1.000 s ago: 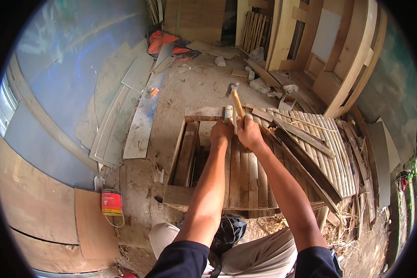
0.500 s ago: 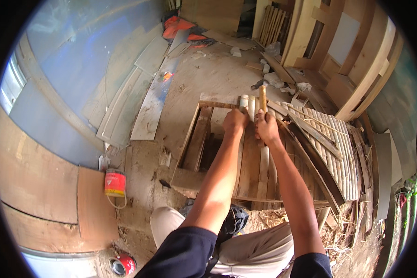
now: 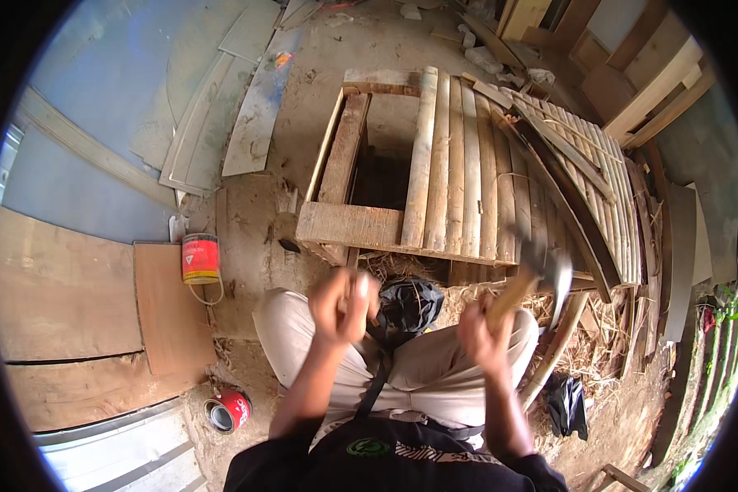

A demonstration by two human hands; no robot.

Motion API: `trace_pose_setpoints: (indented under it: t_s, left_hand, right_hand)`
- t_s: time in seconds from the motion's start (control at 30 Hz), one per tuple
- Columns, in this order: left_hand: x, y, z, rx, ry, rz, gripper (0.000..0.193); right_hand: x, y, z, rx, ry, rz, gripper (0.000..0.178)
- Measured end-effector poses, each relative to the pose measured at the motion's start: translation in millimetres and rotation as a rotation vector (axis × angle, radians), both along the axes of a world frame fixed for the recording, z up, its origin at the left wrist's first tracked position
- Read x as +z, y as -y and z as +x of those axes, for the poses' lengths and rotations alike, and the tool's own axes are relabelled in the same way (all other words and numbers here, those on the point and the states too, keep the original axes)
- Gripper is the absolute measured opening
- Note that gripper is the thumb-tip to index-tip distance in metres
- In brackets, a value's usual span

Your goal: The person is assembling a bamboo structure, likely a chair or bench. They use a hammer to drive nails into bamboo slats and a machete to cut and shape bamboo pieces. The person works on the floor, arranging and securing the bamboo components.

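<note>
Head view: for sound hammering, we would do well to keep our left hand (image 3: 344, 307) out of the swing, check that the frame (image 3: 353, 223) stands firm under the slats (image 3: 421, 164), and land the hammer (image 3: 512, 302) face flat; our left hand hangs short of the frame, fingers curled, though blur keeps us from telling whether they pinch anything; the slats lie beyond, side by side, right of the frame's open end; our right hand (image 3: 484, 332) grips the hammer's handle, its head tilted up and rightward.
</note>
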State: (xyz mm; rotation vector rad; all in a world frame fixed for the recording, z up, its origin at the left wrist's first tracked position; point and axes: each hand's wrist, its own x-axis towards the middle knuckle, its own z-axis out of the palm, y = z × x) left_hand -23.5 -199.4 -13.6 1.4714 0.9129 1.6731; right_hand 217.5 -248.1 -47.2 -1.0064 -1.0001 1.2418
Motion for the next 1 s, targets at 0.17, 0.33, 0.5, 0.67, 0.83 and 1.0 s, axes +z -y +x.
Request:
trace_pose_setpoints:
  t_s: [0.17, 0.33, 0.5, 0.67, 0.83, 1.0]
  left_hand:
    - [-118, 54, 24, 0.022, -0.255, -0.975, 0.026]
    - [-222, 5, 52, -0.107, -0.616, -0.759, 0.013]
    - [-309, -42, 73, -0.311, -1.082, -0.691, 0.013]
    - [-390, -24, 94, -0.23, -1.185, -0.625, 0.012]
    - [-424, -6, 98, -0.067, -1.192, -0.419, 0.009]
    - [-427, -10, 94, -0.087, -1.18, -0.465, 0.009]
  right_hand:
    - [-70, 107, -24, 0.059, 0.225, -0.491, 0.027]
    - [-117, 81, -20, 0.024, 0.406, -0.388, 0.037]
    - [-129, 52, -23, 0.031, 0.534, -0.524, 0.035]
    - [-116, 52, -23, -0.038, 0.58, -0.667, 0.03]
    - [-109, 49, -23, -0.065, 0.551, -0.655, 0.039]
    - [-109, 44, -28, -0.001, 0.629, -0.681, 0.039]
